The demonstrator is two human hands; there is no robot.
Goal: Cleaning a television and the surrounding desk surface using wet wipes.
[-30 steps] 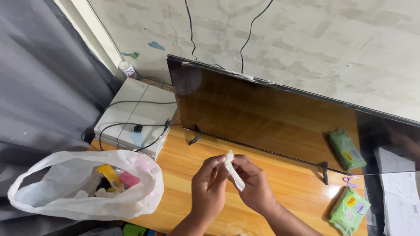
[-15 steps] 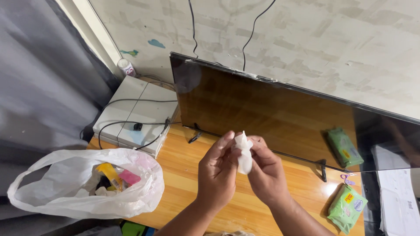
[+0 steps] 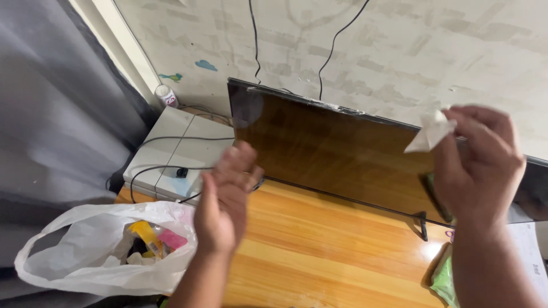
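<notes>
Half a second ago both hands met over the middle of the counter, pinching one white wipe between them; now they have parted, the right hand (image 3: 476, 165) having lifted up and out to the right with the wipe (image 3: 429, 132), the left hand (image 3: 224, 197) having swung away to the left with nothing in it. Nearest the camera, the left hand hangs loose and blurred, fingers slack and parted, above the counter's left part and just beside a white plastic bag (image 3: 68, 259). That bag lies open at the left edge of the wooden counter (image 3: 319, 251), with yellow, pink and dark scraps showing inside its mouth. At the lower right, a green pack of wipes (image 3: 442, 279) lies on the counter, mostly hidden behind the right forearm. Higher up, the right hand grips the crumpled white wipe between thumb and fingertips, holding it in front of the top edge of the flat dark screen (image 3: 331, 148) that stands across the back of the counter. Left of the screen sits a white box-shaped console (image 3: 177, 157) with black cables draped over it. Behind it, in the corner by the wall, stands a small white bottle (image 3: 166, 95). Two black cables (image 3: 254, 40) run up the patchy pale wall, and a grey curtain (image 3: 51, 114) fills the left side.
</notes>
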